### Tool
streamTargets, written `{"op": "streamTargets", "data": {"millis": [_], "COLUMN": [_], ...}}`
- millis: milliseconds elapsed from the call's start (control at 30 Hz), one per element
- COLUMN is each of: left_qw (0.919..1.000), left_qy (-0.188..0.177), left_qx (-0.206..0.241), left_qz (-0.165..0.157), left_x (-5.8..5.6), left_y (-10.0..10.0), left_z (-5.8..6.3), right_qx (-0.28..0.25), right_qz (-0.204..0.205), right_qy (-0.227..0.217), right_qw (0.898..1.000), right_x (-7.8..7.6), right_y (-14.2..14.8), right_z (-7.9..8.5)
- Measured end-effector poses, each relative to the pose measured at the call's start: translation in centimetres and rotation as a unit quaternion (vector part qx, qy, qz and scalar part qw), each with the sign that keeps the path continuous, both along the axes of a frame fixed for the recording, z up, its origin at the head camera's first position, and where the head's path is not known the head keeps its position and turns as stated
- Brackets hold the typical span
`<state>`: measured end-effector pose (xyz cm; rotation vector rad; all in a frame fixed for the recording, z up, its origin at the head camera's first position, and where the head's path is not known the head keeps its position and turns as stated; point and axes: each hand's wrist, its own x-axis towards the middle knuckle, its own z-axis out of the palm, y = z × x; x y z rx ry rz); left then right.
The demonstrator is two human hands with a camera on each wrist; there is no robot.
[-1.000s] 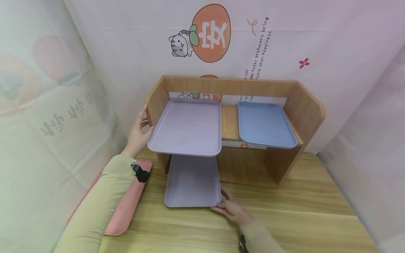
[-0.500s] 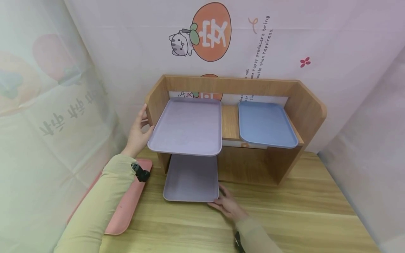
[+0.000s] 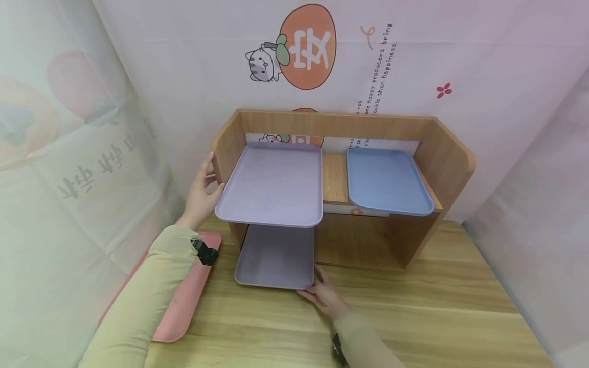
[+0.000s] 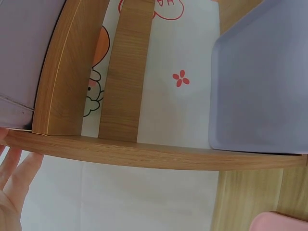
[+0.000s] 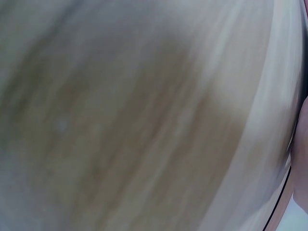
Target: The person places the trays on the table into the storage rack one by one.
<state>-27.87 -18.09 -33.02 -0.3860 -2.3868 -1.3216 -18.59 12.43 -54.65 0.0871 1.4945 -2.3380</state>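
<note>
A wooden two-level shelf (image 3: 359, 240) stands against the back wall. My left hand (image 3: 198, 202) rests against its left side panel, fingers touching the outer face and thumb near the front edge; fingertips show in the left wrist view. Under the upper purple tray (image 3: 271, 186), a lower purple tray (image 3: 276, 260) lies partly inside the bottom level, its front jutting out. My right hand (image 3: 324, 296) grips that tray's front right corner. The right wrist view is blurred, with only part of the hand (image 5: 301, 154) at its edge.
On the shelf's upper right sits a blue tray (image 3: 388, 181), slightly overhanging the front. A pink tray (image 3: 177, 306) lies on the wooden table (image 3: 437, 317), partly under my left forearm. Printed cloth (image 3: 193, 56) hangs behind and at both sides.
The lower purple tray has slid further back into the shelf and slightly left, my right hand moving with it. My left hand has stayed at the side panel.
</note>
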Motion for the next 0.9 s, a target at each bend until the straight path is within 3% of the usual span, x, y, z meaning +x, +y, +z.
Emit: {"op": "streamTargets", "data": {"millis": [500,767,900], "left_qw": [1.0000,0.9999,0.9999], "left_qy": [-0.002,-0.014,-0.014], "left_qx": [0.002,0.000,0.000], "left_qz": [0.002,0.001,0.001], "left_x": [0.2,0.3,0.4], "left_y": [0.2,0.2,0.2], "left_z": [0.0,0.2,0.4], "right_qx": [-0.005,-0.011,0.003], "right_qz": [0.012,0.033,0.005], "right_qy": [-0.007,-0.012,-0.008], "right_qw": [1.000,0.999,1.000], "right_x": [0.3,1.6,2.3], "right_y": [0.7,4.2,7.2], "right_z": [-0.1,0.7,1.3]}}
